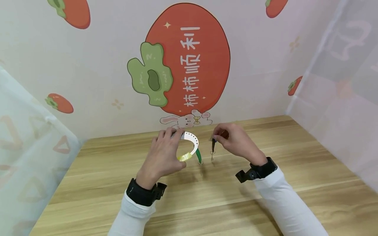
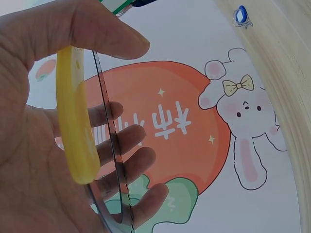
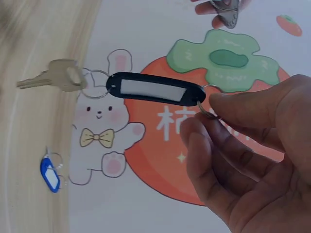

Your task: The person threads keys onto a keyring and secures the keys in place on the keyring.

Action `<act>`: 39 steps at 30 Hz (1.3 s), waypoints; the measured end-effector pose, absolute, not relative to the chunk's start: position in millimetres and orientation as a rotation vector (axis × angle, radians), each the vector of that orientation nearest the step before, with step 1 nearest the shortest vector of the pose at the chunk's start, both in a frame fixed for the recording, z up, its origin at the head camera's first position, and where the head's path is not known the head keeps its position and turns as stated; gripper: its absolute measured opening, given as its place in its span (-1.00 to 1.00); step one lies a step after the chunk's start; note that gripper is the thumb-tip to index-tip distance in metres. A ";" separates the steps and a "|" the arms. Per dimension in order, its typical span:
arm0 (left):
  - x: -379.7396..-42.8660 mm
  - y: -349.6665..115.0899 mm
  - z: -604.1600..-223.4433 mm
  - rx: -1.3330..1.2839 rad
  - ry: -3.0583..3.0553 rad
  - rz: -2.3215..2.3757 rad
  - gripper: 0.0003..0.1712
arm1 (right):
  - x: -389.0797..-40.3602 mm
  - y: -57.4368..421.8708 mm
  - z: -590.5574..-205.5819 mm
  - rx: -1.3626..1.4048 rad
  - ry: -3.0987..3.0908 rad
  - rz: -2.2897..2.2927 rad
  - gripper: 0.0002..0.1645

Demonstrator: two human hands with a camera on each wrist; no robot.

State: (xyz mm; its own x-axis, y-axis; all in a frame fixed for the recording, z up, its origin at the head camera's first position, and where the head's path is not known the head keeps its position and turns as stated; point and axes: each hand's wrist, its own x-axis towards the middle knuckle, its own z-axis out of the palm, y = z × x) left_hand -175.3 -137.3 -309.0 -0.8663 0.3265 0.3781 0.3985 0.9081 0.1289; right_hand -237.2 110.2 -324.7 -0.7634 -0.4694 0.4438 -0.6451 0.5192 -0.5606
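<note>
My left hand (image 1: pixel 163 152) holds a round band (image 1: pixel 193 139), white with a row of holes and carrying a yellow sleeve (image 2: pixel 77 116). In the left wrist view the thumb lies over the top of it, and the fingers pass behind its thin strip. A green key tag (image 1: pixel 199 156) hangs down at the band's right side. My right hand (image 3: pixel 243 150) pinches the small metal ring at one end of a black key tag (image 3: pixel 155 91) with a white label. From the tag's other end a key (image 3: pixel 56 77) hangs on a ring.
A blue key tag (image 3: pixel 50 174) with rings lies on the wooden table (image 1: pixel 236 203), near its back edge by my right hand. Behind the table stands a printed wall (image 1: pixel 112 75) with a large persimmon and a rabbit; more walls flank both sides.
</note>
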 end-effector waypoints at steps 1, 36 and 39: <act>-175.5 -137.1 -308.9 -0.538 -2.717 -0.285 0.06 | -236.5 110.3 -324.0 0.937 -2.525 1.080 -0.96; -175.3 -136.9 -309.2 -0.544 -2.723 -0.288 0.06 | -234.9 99.8 -325.7 0.909 -2.456 1.012 -0.89; -175.2 -136.8 -309.3 -0.545 -2.723 -0.290 0.06 | -234.2 99.3 -325.1 0.902 -2.471 1.025 -0.92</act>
State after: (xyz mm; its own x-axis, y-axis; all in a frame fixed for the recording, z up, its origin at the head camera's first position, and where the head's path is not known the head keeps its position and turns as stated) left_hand -175.2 -136.8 -309.3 -0.8656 0.3333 0.3736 0.4046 0.9053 0.1298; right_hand -234.2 99.3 -325.1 -0.7507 -0.4312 0.5006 -0.6589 0.5438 -0.5198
